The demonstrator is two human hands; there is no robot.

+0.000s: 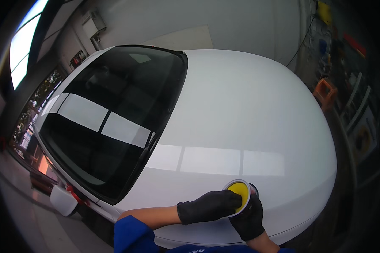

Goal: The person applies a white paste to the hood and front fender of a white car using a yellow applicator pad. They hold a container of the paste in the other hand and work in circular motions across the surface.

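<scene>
A white car's hood [240, 104] lies before me. Over its near side, my right hand [248, 219], in a black glove, grips a round tub [247, 207] with a pale rim and a dark side. The tub is tilted, its mouth turned towards my left hand. A yellow round pad, apparently foam [240, 189], sits within the mouth. My left hand [213, 205], also black-gloved, has its fingers curled over this pad; the fingertips are partly hidden. A dark round edge [254, 190], possibly a lid, shows behind the tub.
The dark windshield [114, 104] is left of the hood, with a white side mirror [63, 200] at lower left. A grey wall [247, 25] stands beyond the car. An orange object [325, 91] and cluttered shelving [324, 53] are at the right.
</scene>
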